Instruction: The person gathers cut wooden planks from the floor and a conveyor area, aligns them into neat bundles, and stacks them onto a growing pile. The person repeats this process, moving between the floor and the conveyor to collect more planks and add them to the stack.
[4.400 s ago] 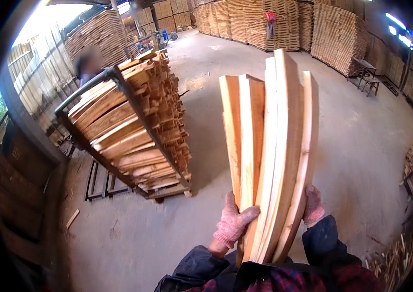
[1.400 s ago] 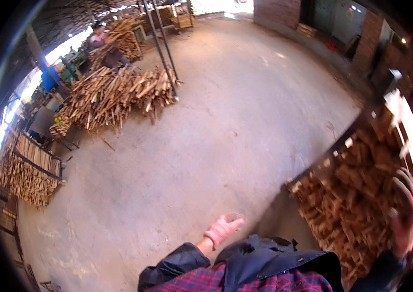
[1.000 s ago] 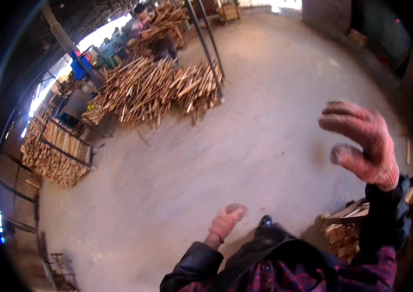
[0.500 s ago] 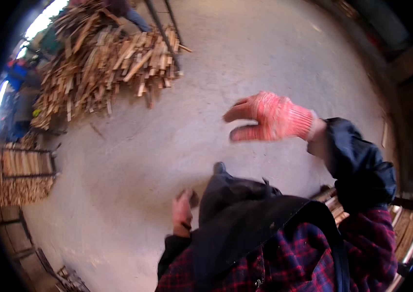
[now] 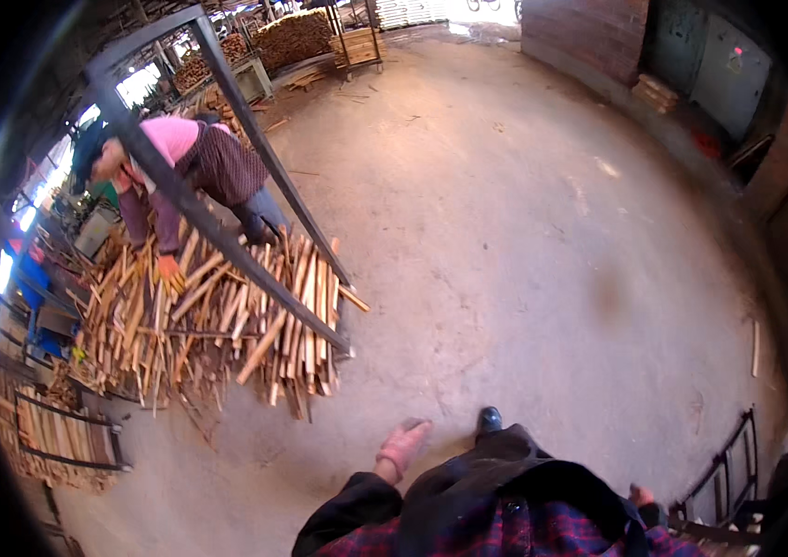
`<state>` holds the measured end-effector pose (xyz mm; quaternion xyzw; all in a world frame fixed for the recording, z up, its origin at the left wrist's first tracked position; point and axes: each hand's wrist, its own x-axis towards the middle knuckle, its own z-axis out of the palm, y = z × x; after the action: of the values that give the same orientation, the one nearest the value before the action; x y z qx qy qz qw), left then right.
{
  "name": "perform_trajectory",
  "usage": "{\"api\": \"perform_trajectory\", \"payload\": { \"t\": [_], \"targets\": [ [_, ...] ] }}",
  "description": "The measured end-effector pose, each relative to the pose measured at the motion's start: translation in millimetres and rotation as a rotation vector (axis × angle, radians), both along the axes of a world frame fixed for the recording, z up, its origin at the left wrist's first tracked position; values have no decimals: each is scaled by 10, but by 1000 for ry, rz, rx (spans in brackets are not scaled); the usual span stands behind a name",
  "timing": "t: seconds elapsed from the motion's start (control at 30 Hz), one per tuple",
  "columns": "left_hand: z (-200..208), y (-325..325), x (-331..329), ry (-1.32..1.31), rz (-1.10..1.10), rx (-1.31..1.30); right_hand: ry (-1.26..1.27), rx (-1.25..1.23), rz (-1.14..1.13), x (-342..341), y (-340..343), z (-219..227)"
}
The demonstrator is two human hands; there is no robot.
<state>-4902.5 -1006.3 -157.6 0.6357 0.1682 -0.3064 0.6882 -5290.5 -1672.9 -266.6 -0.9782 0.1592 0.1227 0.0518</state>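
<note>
My left hand [image 5: 403, 444], in a pinkish glove, hangs low in front of my body over the concrete floor. Motion smears its fingers, and no held thing shows in it. Down at my right side, only a small part of my right hand [image 5: 640, 495] is visible beside the dark apron [image 5: 542, 483]; its fingers cannot be made out. Ahead to the left lies a big heap of wooden sticks [image 5: 297, 325] within a dark metal frame [image 5: 236, 102]. Behind it a co-worker [image 5: 213, 167] bends over, with an orange-gloved hand [image 5: 169, 272] on the sticks.
At the left edge stands a rack of bundled sticks [image 5: 64, 436]. A black metal rack [image 5: 723, 469] is close on my right. Along the right wall are grey cabinets [image 5: 730, 70] and a small stack of wood [image 5: 656, 95]. More stacked wood [image 5: 294, 39] fills the far background.
My view has tilted up, bringing the co-worker and far background into sight. My right hand, formerly raised with fingers apart, has dropped to my side. The left still hangs low.
</note>
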Motion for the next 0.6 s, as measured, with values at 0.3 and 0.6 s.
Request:
{"api": "perform_trajectory", "payload": {
  "t": [0.3,0.6],
  "targets": [
    [-344,862,2059,410,289,243,2,936,-147,8053,2807,1603],
    [-222,747,6653,118,264,284,237,701,217,10826,2973,1907]
  ]
}}
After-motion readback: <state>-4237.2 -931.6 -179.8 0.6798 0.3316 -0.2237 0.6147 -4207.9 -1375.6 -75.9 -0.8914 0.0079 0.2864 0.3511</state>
